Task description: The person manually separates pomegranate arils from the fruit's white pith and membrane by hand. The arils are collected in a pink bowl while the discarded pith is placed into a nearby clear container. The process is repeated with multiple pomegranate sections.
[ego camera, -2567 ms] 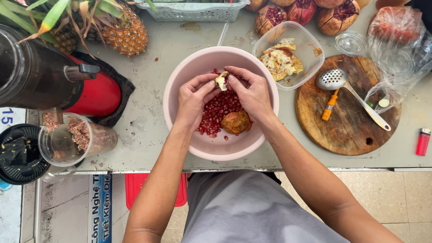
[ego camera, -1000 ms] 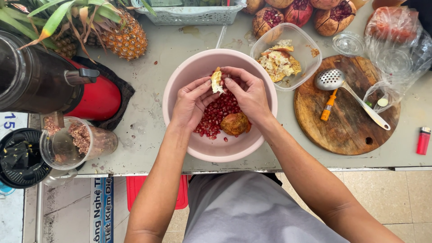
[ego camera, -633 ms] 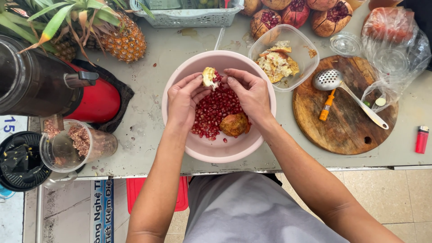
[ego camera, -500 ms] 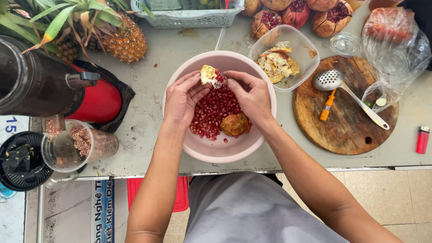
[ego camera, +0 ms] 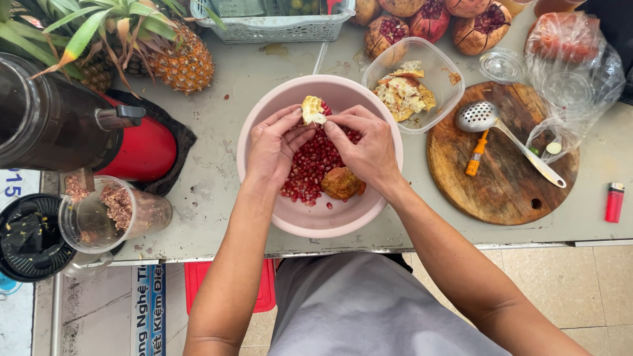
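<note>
A pale piece of pomegranate rind [ego camera: 312, 110] sits above the far part of a pink bowl [ego camera: 264, 112], pinched between both hands. The left hand [ego camera: 273, 146] grips it with thumb and fingertips closed narrowly on its near-left edge; the right hand [ego camera: 362, 145] closes its fingertips on the right edge. Whether any seeds cling to the underside cannot be seen.

Below the hands, red seeds [ego camera: 310, 173] lie heaped in the bowl, partly covered by the fingers, and a brownish chunk [ego camera: 341, 183] of fruit rests on them near the right wrist.

To the right a clear square tub [ego camera: 440, 59] holds torn rind. Beyond it, cut pomegranates [ego camera: 428, 18] line the far edge, cropped by the frame. A round wooden board [ego camera: 508, 178] carries a slotted ladle [ego camera: 479, 117] and an orange-handled tool [ego camera: 475, 157] whose working end is hidden under the ladle. A crumpled clear bag [ego camera: 580, 79] overlaps the board; its contents are hard to make out. A red lighter [ego camera: 614, 202] lies at the table's right end.

To the left stand a red-based juicer [ego camera: 132, 148], a clear cup [ego camera: 99, 217] of pulp, pineapples [ego camera: 184, 62] and a grey basket [ego camera: 277, 28]. A white sign [ego camera: 146, 310] with blue lettering hangs below the table, beside something red [ego camera: 198, 283] mostly hidden by the left arm.
</note>
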